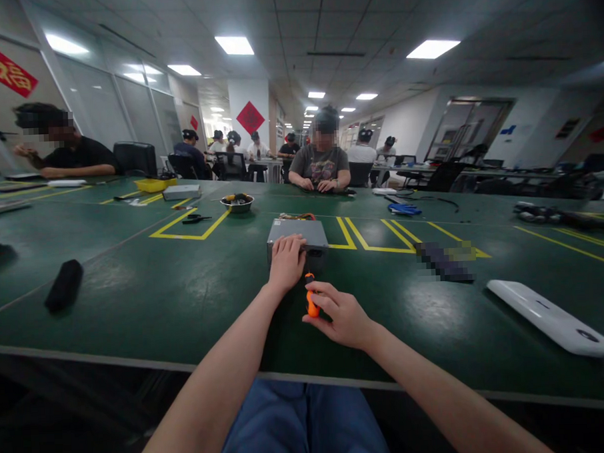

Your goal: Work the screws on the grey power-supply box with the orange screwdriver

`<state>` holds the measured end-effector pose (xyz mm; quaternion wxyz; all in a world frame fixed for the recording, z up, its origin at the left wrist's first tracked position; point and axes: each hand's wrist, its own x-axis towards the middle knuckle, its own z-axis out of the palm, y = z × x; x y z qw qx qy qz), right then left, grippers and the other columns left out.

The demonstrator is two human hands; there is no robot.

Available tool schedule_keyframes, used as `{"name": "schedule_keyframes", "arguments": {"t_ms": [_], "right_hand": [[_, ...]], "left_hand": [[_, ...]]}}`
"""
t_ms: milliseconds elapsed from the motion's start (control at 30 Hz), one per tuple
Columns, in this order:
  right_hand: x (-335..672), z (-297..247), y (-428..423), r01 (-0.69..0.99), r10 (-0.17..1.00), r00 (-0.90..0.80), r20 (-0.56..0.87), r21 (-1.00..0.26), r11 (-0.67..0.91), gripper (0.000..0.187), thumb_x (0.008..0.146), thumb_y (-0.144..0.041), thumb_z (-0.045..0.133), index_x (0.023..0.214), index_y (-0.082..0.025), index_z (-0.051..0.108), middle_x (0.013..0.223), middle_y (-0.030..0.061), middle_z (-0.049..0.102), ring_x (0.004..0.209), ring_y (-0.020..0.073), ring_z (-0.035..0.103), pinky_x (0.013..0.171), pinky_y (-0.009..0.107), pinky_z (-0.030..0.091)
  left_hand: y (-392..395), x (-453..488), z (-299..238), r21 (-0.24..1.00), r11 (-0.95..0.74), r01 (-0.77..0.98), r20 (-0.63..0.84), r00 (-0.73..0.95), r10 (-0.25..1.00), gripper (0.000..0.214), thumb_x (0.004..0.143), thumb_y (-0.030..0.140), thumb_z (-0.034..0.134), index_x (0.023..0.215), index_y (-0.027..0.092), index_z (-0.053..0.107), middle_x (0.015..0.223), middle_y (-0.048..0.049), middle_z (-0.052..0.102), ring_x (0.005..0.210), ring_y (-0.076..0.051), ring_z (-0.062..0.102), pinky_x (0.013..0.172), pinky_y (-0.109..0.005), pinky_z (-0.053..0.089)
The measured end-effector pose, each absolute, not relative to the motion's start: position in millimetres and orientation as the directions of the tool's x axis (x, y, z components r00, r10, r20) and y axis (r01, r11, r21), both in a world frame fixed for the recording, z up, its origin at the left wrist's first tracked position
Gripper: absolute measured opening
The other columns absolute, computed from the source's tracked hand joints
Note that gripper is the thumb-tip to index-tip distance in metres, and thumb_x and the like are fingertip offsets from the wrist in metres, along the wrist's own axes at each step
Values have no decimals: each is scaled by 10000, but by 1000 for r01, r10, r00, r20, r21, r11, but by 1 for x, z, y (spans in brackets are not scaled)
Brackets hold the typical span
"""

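Note:
My left hand (pixel 286 262) lies on top of a grey metal box (pixel 298 234), probably a power supply unit, with its fingers curled over the near edge. Coloured wires (pixel 296 217) come out of the box's far side. My right hand (pixel 340 313) holds an orange-handled screwdriver (pixel 312 303) upright between thumb and fingers, just in front of the box. The screwdriver's tip is hidden behind the handle and my left hand. Both hands are over a green work table (pixel 135 307).
A steel bowl of small parts (pixel 237 203) and black-handled scissors (pixel 196 218) stand beyond the box. Left lie a black pouch (pixel 64 285) and yellow tray (pixel 155 185); right, a long white object (pixel 553 317) and blue-handled pliers (pixel 404 209). A co-worker (pixel 320 162) sits opposite.

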<state>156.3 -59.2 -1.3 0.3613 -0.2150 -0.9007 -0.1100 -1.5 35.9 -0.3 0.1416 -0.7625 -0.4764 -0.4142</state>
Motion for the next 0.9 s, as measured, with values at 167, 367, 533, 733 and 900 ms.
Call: {"name": "schedule_keyframes", "arguments": {"t_ms": [167,367,533,733,900], "right_hand": [[157,3,-62,480,356,-716,601,53,876,288,903,-308,458,1157,-175,471,1243,156,512,955,205,611,739,318,530],[159,4,-60,453,284,-674,682,79,888,219,900,-292,496,1089,-189,535,1194,114,580,897,171,628,727,284,525],[161,7,-63,429,330,-675,660,-13,903,320,897,-314,479,1179,-162,486,1260,148,513,1070,210,565,823,321,519],[162,4,-62,431,321,-624,712,-30,902,275,884,-292,511,1120,-159,465,1187,158,557,1046,213,584,814,327,528],[162,3,-62,430,351,-627,695,-67,901,327,861,-369,549,1099,-171,443,1205,158,547,1049,223,586,823,338,529]], "left_hand": [[35,-1,1,180,-498,848,761,201,617,239,856,202,457,1091,227,495,1230,-20,557,1186,-174,447,1083,-382,250],[36,-1,0,179,-498,849,762,200,616,240,859,203,450,1094,224,494,1233,-24,555,1191,-175,445,1083,-382,247],[36,-1,0,178,-493,852,759,200,620,239,860,208,449,1094,228,495,1235,-24,556,1190,-177,448,1077,-386,258],[35,-1,0,173,-492,853,760,202,618,238,863,212,443,1095,223,496,1234,-29,557,1190,-178,448,1077,-385,255],[35,0,0,171,-483,859,757,199,622,238,861,205,437,1090,221,499,1236,-34,554,1185,-182,453,1072,-388,259]]}}
